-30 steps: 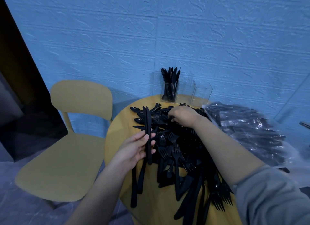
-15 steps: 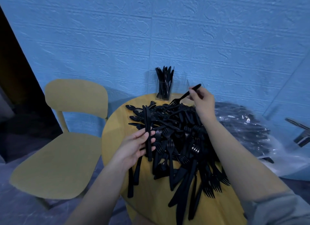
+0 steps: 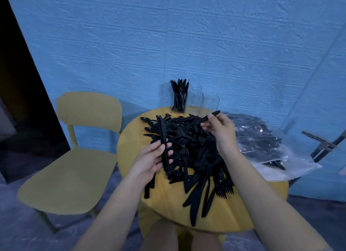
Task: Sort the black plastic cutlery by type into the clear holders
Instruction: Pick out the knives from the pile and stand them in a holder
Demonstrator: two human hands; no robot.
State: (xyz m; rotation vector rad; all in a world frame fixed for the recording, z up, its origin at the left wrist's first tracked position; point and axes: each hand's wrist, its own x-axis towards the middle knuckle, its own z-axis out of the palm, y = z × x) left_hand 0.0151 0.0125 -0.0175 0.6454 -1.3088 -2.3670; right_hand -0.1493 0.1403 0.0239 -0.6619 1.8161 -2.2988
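Observation:
A heap of black plastic cutlery [image 3: 194,153] covers the round yellow table [image 3: 168,200]. My left hand [image 3: 151,159] grips a bundle of black knives [image 3: 162,134] held upright over the heap's left side. My right hand [image 3: 219,131] pinches the handle of a single black piece [image 3: 209,116], lifted at the heap's far right; its head end is lost among the pile. At the table's far edge stand the clear holders: the left one [image 3: 178,103] holds several knives, and the clear holder [image 3: 208,102] next to it on the right shows nothing inside.
A yellow chair [image 3: 74,161] stands left of the table. A clear plastic bag [image 3: 265,147] with more black cutlery lies to the right. A blue textured wall is right behind the holders. A metal handle [image 3: 322,142] sticks out at far right.
My right hand pulled one piece out of the heap, raised it toward the holders, and now holds it lower and nearer the pile. My left hand kept its knife bundle.

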